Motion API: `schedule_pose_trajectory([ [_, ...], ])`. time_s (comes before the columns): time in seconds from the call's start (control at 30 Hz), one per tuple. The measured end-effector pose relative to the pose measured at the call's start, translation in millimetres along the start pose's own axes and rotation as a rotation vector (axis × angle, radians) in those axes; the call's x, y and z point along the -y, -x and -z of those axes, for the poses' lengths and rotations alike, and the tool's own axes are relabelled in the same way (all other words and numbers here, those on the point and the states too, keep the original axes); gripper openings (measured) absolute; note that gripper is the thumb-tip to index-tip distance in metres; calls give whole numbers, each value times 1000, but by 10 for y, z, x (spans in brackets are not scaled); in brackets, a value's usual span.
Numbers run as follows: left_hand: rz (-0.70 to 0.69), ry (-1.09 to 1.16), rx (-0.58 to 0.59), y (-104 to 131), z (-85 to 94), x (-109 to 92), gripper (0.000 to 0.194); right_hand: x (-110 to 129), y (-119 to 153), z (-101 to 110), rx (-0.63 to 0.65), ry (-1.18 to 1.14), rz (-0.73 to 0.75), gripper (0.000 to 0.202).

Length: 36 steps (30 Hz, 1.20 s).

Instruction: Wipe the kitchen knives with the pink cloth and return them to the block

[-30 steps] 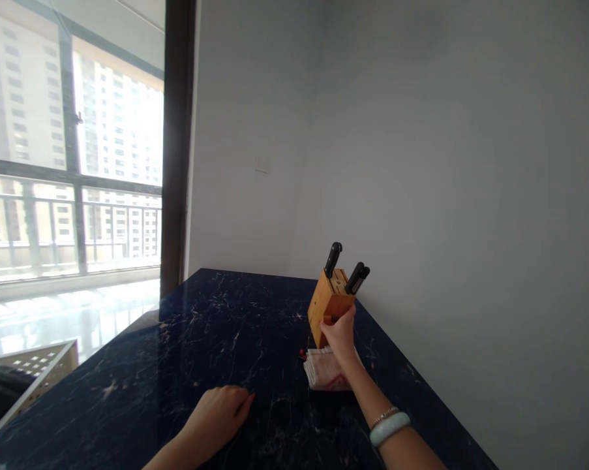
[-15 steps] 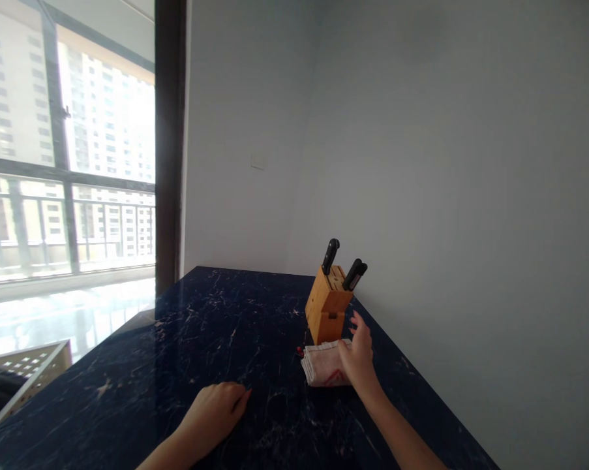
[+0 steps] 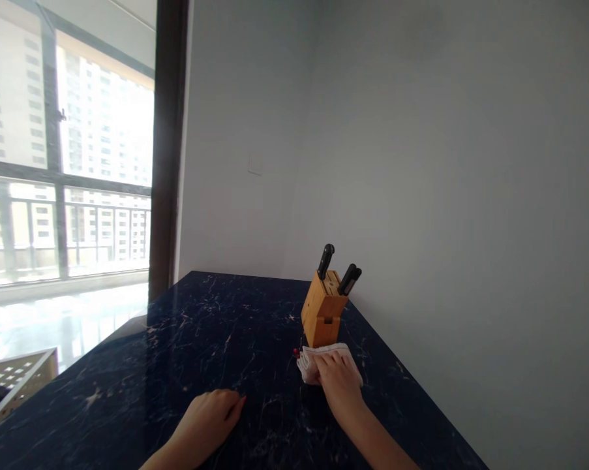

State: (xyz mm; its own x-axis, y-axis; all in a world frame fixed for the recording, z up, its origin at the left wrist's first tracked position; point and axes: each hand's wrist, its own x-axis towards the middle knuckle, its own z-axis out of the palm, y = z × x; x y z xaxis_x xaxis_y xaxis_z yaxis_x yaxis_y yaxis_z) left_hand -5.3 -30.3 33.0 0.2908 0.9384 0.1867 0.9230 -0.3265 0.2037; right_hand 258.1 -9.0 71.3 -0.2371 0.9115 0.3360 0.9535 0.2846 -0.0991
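A folded pinkish-white cloth (image 3: pixel 351 365) lies on the dark blue marbled table (image 3: pixel 216 326), directly in front of a wooden knife block (image 3: pixel 318 313). My right hand (image 3: pixel 337 377) rests on top of the cloth, its fingers spread over the near and middle part. Black-handled knives (image 3: pixel 347 279) stick up out of the block. To the left, my left hand (image 3: pixel 212 414) lies on the table with its fingers curled together; nothing shows in it. A small red object (image 3: pixel 296 352) sits at the cloth's left corner.
A grey wall (image 3: pixel 445 228) runs along the table's right side and meets another behind it. At the lower left stands a perforated beige basket or rack (image 3: pixel 34 375) with something dark in it. Large windows are at the left.
My right hand has moved from the cloth's right edge leftward and down onto its top, covering the red mark. The view has shifted slightly; my left hand looks much the same.
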Motion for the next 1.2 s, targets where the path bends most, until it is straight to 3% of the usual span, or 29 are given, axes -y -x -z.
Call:
schedule_pose_trajectory([
  [0.17,0,10,3,-8,-58,29,47,369,90,-48,9,-138,38,49],
  [0.33,13,15,-7,-20,-78,31,43,607,221,-211,199,-428,88,61],
  [0.6,64,2,25,-9,-44,-14,39,582,346,-183,295,-542,122,55],
  [0.83,27,27,36,30,22,-38,41,575,359,-269,273,-443,198,52],
  [1.2,13,52,19,6,-75,17,42,520,342,-407,227,-382,259,52],
])
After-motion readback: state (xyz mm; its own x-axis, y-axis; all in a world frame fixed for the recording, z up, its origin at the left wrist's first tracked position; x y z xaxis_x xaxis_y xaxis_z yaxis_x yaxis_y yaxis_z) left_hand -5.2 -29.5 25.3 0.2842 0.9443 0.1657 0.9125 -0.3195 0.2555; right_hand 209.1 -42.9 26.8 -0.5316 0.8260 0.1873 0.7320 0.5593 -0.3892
